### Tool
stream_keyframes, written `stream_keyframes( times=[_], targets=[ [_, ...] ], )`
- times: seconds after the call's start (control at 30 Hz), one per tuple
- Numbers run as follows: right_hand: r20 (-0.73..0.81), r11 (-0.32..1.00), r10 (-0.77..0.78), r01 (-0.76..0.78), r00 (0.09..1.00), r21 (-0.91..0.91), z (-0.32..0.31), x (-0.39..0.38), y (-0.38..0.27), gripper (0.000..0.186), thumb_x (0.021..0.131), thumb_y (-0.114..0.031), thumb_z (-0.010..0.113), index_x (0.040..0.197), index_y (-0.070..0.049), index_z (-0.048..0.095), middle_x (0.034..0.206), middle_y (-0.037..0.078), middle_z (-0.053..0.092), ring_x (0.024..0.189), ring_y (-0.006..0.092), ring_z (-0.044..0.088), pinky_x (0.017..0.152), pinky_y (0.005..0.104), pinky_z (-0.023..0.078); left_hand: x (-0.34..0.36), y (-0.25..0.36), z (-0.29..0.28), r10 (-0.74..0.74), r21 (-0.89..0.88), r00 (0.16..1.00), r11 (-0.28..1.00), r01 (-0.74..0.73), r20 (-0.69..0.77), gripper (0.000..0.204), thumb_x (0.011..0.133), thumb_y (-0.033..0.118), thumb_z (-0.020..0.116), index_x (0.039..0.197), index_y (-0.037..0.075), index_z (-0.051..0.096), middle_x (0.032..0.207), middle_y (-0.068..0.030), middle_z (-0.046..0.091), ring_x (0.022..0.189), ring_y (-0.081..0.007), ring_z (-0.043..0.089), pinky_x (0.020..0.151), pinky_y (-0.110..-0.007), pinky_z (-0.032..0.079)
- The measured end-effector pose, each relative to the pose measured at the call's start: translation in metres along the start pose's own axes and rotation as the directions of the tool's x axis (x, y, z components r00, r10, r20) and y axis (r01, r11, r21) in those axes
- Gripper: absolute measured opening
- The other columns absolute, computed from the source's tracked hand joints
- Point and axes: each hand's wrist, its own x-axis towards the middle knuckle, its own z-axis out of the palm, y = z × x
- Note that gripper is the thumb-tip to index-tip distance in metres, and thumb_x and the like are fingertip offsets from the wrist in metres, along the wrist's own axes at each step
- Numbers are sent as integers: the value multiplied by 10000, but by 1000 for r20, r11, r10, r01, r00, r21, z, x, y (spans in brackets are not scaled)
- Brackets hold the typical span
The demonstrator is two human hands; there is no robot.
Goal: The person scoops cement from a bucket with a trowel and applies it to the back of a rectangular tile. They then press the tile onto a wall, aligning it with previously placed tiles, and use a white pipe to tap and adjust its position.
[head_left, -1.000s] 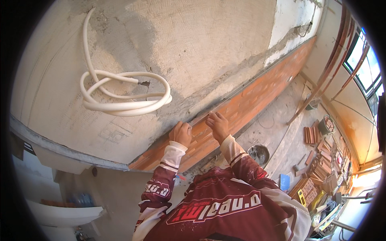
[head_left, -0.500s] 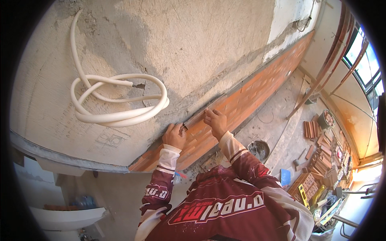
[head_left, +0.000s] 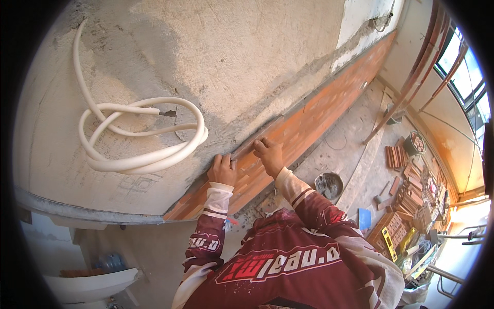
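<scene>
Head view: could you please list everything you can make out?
Wall: 1, beige, top
Hose: 1, cream, upper left
Tile strip: 1, orange, below wall
Floor: 1, grey, below strip
Loose tiles: many, reddish, floor right
Buckets: 2+, dark, floor right
Flat panel: 1, blue, floor right
Spirit level: 1, yellow, lower right
Poles: several, reddish, upper right
Window: 1, dark frame, right edge
Curved ledge: 1, white, lower left
Jersey: 1, maroon and cream, bottom
Left hand: 1, bare, strip's upper edge
Right hand: 1, bare, same edge

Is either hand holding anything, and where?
Left hand is at the left end of a thin, brown, rectangular tile strip, right hand near its middle; gripping or pressing can't be told.
</scene>
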Motion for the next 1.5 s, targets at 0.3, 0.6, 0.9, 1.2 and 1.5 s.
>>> stream_keyframes(
  times=[0.3,0.6,0.9,1.2,1.5],
  targets=[
    [59,781,-100,115,993,-613,-4,-8,-20,355,825,-212,693,998,80,591,802,267,622,771,423,633,673,429,495,1,-5,8,25,15,1000,1000,-25,-12,216,807,185,699,981,71,642,872,-106,547,764,-325,617,623,-416,512],
    [82,653,-325,286,942,-701,6,-12,13,764,816,-237,731,1357,141,346,1515,317,161,1328,425,368,1066,392,375,4,-9,17,20,15,1000,1000,-20,-14,240,803,182,697,1017,78,668,876,-111,555,752,-329,607,622,-427,497],
    [84,644,-335,293,939,-707,12,-2,19,809,783,-228,753,1360,145,326,1498,350,160,1287,459,402,1053,407,385,7,-13,26,12,23,1000,1000,-12,-5,256,784,154,712,1021,68,671,866,-115,560,755,-329,607,623,-425,498],
    [45,688,-390,324,920,-650,-12,12,10,714,803,-208,712,1359,94,380,1457,300,323,1250,431,452,1022,421,415,12,-16,20,-6,-2,999,1000,6,36,241,806,153,695,1014,36,660,869,-124,558,742,-327,616,615,-415,513],
    [95,639,-488,429,868,-639,-39,24,35,619,839,-138,659,1389,6,413,1458,253,361,1248,410,471,1024,415,419,15,-18,23,42,66,998,997,-45,40,241,799,148,704,1003,24,672,850,-130,555,729,-335,606,609,-410,509]
  ],
)
